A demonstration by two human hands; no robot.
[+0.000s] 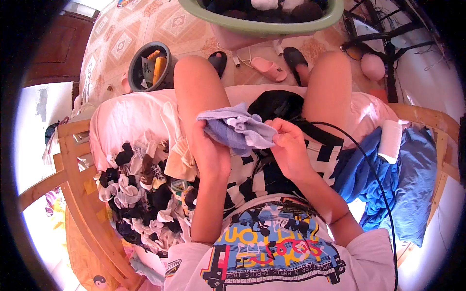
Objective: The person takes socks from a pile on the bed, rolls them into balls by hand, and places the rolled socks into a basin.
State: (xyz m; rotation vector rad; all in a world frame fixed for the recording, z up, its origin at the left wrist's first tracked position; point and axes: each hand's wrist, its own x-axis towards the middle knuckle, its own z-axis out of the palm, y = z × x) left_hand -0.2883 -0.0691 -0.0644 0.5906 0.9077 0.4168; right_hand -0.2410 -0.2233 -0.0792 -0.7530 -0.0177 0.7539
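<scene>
A lavender-blue cloth item [238,127], which looks like a sock or small garment, is held between both hands above the lap. My left hand [208,150] is closed round its left part, with the fingers partly hidden beneath the fabric. My right hand [290,148] pinches the right end between thumb and fingers. Black fabric [276,104] lies between the thighs just beyond the cloth. To the left of my left forearm is a heap of small socks [150,199] in black, white, grey and brown. A beige cloth [180,162] lies beside my left wrist.
A green basin [262,26] of dark and white items stands ahead. A grey bin [154,65] is at front left. Blue fabric [369,174] and a white roll [390,140] lie right. A black cable [357,140] crosses the right side. Wooden armrests [73,179] flank the seat.
</scene>
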